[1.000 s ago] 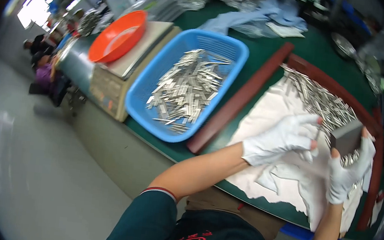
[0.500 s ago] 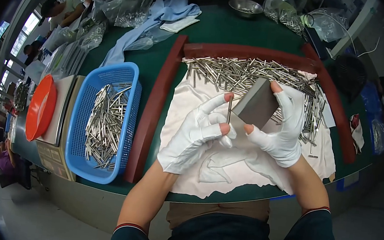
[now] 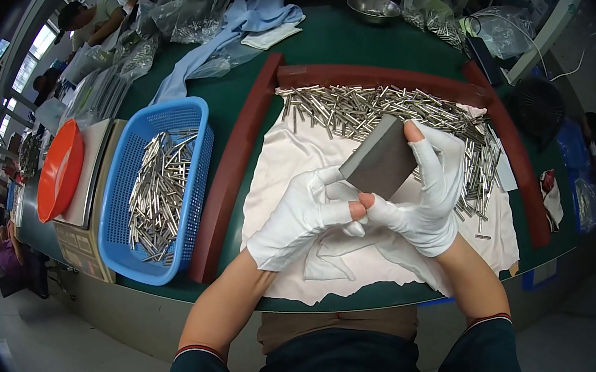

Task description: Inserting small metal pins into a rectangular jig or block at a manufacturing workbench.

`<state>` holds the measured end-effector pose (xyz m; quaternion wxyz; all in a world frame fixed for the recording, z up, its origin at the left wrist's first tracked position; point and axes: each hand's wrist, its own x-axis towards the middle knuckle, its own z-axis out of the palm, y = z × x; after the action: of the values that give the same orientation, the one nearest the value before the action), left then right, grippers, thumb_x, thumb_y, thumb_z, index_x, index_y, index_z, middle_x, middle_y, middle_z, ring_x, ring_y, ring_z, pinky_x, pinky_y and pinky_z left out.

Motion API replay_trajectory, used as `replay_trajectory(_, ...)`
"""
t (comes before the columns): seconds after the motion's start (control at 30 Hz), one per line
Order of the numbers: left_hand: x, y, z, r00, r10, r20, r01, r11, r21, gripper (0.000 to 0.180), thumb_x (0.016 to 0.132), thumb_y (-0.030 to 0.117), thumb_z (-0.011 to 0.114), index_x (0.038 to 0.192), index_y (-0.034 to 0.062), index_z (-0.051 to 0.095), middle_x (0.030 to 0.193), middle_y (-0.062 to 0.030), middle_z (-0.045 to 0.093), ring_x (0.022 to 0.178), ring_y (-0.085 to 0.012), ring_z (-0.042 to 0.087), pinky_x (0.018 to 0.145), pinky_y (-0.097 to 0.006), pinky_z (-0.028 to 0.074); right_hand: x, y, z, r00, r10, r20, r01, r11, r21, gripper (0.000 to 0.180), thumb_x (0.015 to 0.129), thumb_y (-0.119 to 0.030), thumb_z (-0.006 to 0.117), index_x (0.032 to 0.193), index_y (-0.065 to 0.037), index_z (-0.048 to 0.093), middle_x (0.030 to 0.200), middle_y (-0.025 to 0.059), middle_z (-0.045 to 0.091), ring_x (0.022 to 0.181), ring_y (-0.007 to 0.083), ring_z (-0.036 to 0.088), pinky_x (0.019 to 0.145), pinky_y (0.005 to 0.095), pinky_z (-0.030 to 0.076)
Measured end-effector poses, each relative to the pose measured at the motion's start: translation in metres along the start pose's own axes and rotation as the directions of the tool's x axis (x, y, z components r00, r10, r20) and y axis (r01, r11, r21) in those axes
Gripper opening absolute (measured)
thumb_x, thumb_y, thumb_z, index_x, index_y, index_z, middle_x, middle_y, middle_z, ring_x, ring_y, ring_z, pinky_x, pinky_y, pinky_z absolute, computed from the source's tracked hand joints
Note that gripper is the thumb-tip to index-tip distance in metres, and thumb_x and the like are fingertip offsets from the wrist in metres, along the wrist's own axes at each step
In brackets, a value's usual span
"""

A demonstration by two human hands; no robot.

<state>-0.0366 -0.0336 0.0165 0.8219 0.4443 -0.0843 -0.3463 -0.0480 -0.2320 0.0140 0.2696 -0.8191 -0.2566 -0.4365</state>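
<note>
Green-topped table [image 3: 322, 42] in a busy workshop, pale cloth [image 3: 279, 162] spread along its near edge with reddish-brown rails [image 3: 237, 172] around it. Loads of slim metal pins [image 3: 336, 109] are heaped on the cloth's far edge, and more sit in a blue plastic basket [image 3: 197, 196] left of the rails. So the dark grey block [image 3: 382, 155] is up over the cloth, tilted, gripped between thumb and fingers of the gloved right hand [image 3: 424, 208]. Gloved left hand [image 3: 301, 219] is half-curled at its lower corner; fingertips are partly hidden, so can't tell if it's holding anything.
</note>
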Motion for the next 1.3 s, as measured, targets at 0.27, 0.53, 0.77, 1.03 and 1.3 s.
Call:
replay_trajectory(0.27, 0.0, 0.004, -0.011, 0.988, 0.145, -0.045, -0.147, 0.987, -0.067, 0.072, 0.079, 0.004, 0.074, 0.139, -0.0056, 0.035, 0.082, -0.0088, 0.065, 0.071, -0.015, 0.063, 0.068, -0.026, 0.052, 0.002, 0.004, -0.013, 0.994, 0.108, -0.011, -0.108, 0.993, 0.039, 0.085, 0.062, -0.034, 0.084, 0.132, -0.002, 0.049, 0.112, 0.0125, 0.054, 0.095, 0.0264, 0.052, 0.081, 0.0368, 0.045)
replay_trajectory(0.53, 0.001, 0.001, -0.009, 0.991, 0.134, -0.016, -0.135, 0.989, -0.053, 0.08, 0.08, 0.005, 0.073, 0.146, 0.0006, 0.027, 0.087, -0.0084, 0.064, 0.079, -0.0154, 0.063, 0.069, -0.027, 0.053, -0.001, 0.005, -0.012, 0.991, 0.129, 0.031, -0.129, 0.992, 0.0, 0.084, 0.06, -0.032, 0.084, 0.131, -0.001, 0.05, 0.114, 0.0127, 0.054, 0.097, 0.027, 0.051, 0.084, 0.0376, 0.043)
replay_trajectory(0.77, 0.001, 0.001, -0.003, 0.993, 0.107, -0.054, -0.108, 0.994, -0.023, 0.084, 0.075, 0.011, 0.08, 0.143, 0.0006, 0.033, 0.083, -0.0085, 0.063, 0.072, -0.016, 0.062, 0.063, -0.026, 0.052, -0.004, 0.006, -0.007, 0.991, 0.123, 0.047, -0.124, 0.992, 0.021, 0.088, 0.057, -0.029, 0.084, 0.132, -0.002, 0.048, 0.116, 0.0125, 0.054, 0.097, 0.0272, 0.051, 0.084, 0.0375, 0.043)
replay_trajectory(1.03, -0.001, 0.0, 0.001, 1.0, 0.009, -0.01, -0.008, 0.999, 0.034, 0.07, 0.081, 0.003, 0.071, 0.141, -0.0022, 0.036, 0.094, -0.0105, 0.065, 0.08, -0.0146, 0.064, 0.068, -0.026, 0.055, 0.004, 0.001, -0.003, 0.999, 0.05, -0.002, -0.05, 0.998, 0.039, 0.08, 0.061, -0.035, 0.082, 0.128, -0.002, 0.053, 0.113, 0.0119, 0.056, 0.095, 0.027, 0.053, 0.079, 0.0375, 0.045)
replay_trajectory(1.3, -0.003, 0.004, -0.003, 0.999, 0.038, -0.006, -0.038, 0.997, 0.064, 0.066, 0.079, 0.003, 0.072, 0.136, -0.0087, 0.041, 0.087, -0.0112, 0.066, 0.075, -0.0126, 0.063, 0.067, -0.024, 0.054, 0.001, 0.005, -0.007, 0.995, 0.083, 0.054, -0.088, 0.992, 0.091, 0.082, 0.061, -0.038, 0.082, 0.129, -0.003, 0.053, 0.11, 0.0117, 0.055, 0.092, 0.0279, 0.053, 0.077, 0.038, 0.045)
